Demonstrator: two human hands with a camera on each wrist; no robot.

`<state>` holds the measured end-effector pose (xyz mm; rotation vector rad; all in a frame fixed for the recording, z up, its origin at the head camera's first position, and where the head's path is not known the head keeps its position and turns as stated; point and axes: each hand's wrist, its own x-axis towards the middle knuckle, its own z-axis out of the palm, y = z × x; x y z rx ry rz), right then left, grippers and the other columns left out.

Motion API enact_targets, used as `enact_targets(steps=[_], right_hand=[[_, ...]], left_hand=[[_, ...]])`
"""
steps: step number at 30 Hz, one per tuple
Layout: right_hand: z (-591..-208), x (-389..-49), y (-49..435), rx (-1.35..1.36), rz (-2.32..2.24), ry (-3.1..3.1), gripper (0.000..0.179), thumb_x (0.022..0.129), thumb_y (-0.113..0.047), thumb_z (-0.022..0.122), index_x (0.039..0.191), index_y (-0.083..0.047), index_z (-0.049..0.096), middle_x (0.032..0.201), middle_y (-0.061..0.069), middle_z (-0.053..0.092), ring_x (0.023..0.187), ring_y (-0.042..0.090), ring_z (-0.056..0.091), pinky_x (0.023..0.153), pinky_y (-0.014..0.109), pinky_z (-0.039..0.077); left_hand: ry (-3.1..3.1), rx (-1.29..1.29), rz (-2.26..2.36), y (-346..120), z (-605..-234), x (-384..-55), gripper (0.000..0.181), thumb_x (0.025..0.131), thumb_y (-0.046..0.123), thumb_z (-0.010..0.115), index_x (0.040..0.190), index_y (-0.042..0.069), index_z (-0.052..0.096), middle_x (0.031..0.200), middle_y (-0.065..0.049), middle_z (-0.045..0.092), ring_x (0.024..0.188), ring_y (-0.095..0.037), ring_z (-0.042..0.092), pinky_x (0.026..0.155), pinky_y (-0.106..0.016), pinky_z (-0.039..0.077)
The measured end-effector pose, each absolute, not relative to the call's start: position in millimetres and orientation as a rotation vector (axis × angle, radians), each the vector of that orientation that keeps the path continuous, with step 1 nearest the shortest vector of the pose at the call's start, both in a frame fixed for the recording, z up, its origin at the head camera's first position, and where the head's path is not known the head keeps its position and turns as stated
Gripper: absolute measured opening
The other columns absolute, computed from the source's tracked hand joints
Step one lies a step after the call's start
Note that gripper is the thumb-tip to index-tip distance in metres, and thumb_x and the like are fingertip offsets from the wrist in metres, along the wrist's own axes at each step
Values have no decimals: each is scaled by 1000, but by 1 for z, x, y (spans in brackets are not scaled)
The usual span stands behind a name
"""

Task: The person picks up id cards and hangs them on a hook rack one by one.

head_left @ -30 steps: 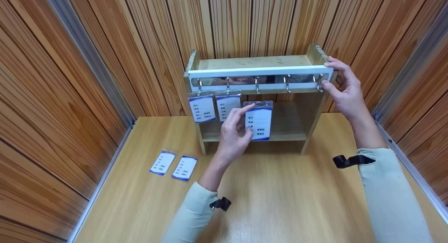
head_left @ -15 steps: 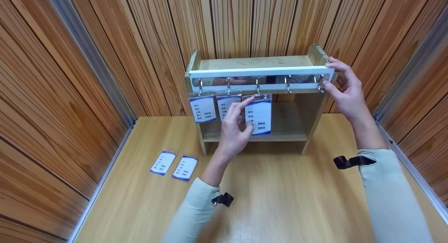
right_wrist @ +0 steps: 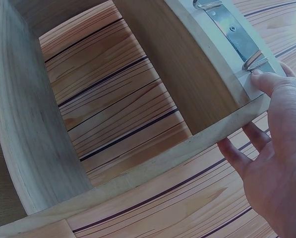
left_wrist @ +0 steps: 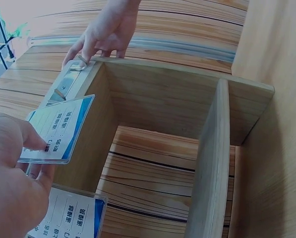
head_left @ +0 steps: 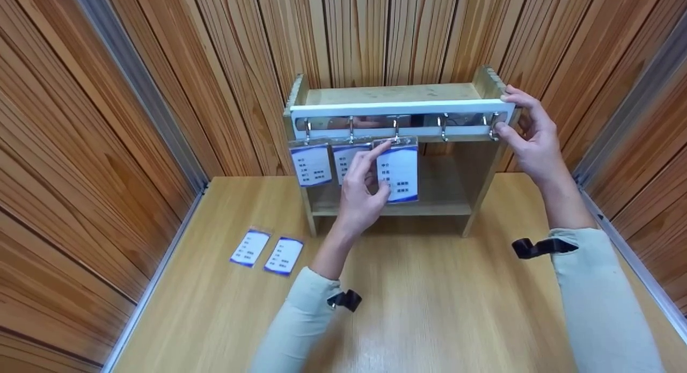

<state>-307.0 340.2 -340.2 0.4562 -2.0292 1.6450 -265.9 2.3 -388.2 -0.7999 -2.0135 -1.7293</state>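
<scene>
My left hand [head_left: 364, 193] pinches an ID badge [head_left: 402, 172] in a clear plastic holder, its top edge at the tip of the middle hook [head_left: 396, 127]. Whether the slot is over the hook cannot be seen behind the finger. At the right end of the white hook rail [head_left: 370, 109], my right hand [head_left: 536, 142] grips the rail and the wooden shelf's side, thumb by the last hook [right_wrist: 255, 62]. Two more badges hang from the left hooks: one at the far left [head_left: 311, 166], another [head_left: 343, 157] partly covered by my left hand.
Two badges lie on the table, one [head_left: 250, 248] left of the other [head_left: 283, 256]. The wooden shelf [head_left: 480, 180] stands against the plank back wall [head_left: 370, 35]. Side walls with metal edging close off left and right.
My left hand has raised the badge from below the rail up to the middle hook. The right hand stays on the rail's right end.
</scene>
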Motion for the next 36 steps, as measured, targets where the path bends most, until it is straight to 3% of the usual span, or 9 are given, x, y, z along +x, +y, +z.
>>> enact_targets(steps=[6,14,21,36], right_hand=[[-341,-307,340,450,1629,-2043,46,110,-1,63,156,-10,60,181,5,43,169,29,35,142,51,31],[-341,-306,340,454,1627,-2043,46,110,-1,63,156,-9,59,181,5,43,168,28,37,140,48,36],[-341,-305,339,453,1650,-2031,47,110,0,63,156,-7,58,181,5,44,170,30,37,142,52,32],[-340,-306,339,456,1637,-2034,46,110,-1,62,156,-9,59,181,3,43,169,29,36,143,54,29]], left_hand=[[-2034,-803,-1719,4,-389,-267,64,103,-9,65,164,11,58,140,-18,59,127,-26,63,108,-32,65],[-2056,-790,-1734,5,-389,-269,66,102,-9,65,164,10,56,141,-18,58,126,-25,64,107,-29,64],[-2057,-799,-1713,6,-391,-272,67,101,-10,64,164,9,56,141,-18,60,120,-24,63,93,-22,59],[-2089,-795,-1673,6,-387,-273,68,102,-8,67,165,12,55,144,-15,61,126,-23,64,99,-23,61]])
